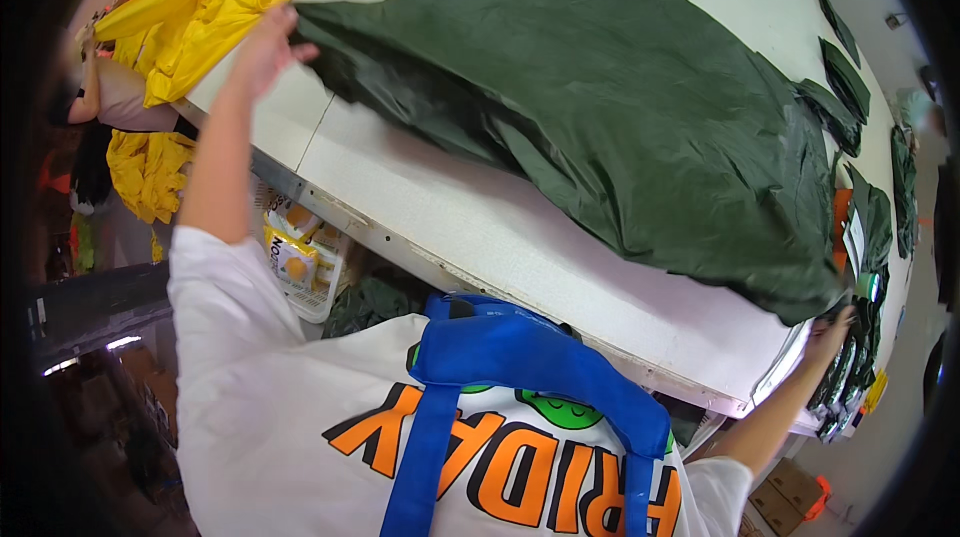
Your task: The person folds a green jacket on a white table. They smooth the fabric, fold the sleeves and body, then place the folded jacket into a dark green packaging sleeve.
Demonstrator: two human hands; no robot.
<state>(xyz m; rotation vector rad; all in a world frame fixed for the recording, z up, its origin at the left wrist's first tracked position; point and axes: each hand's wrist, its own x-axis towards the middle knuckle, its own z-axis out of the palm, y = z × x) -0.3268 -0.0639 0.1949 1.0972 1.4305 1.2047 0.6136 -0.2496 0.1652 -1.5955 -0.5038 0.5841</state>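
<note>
A wide piece of thin, shiny dark green fabric stretches across the white table, its near edge lifted and rippling. My left hand, slightly blurred, pinches its left corner beside the yellow fabric. At the fabric's lower right corner, my right hand is closed on the edge, its fingertips partly hidden. Both my arms are spread wide. Whether the green piece is a finished garment, I cannot tell.
Yellow fabric covers the table's far left, where a co-worker's arm reaches in. Folded dark green pieces lie along the right side. Under the table edge stands a white basket with yellow packets. Cardboard boxes sit at lower right.
</note>
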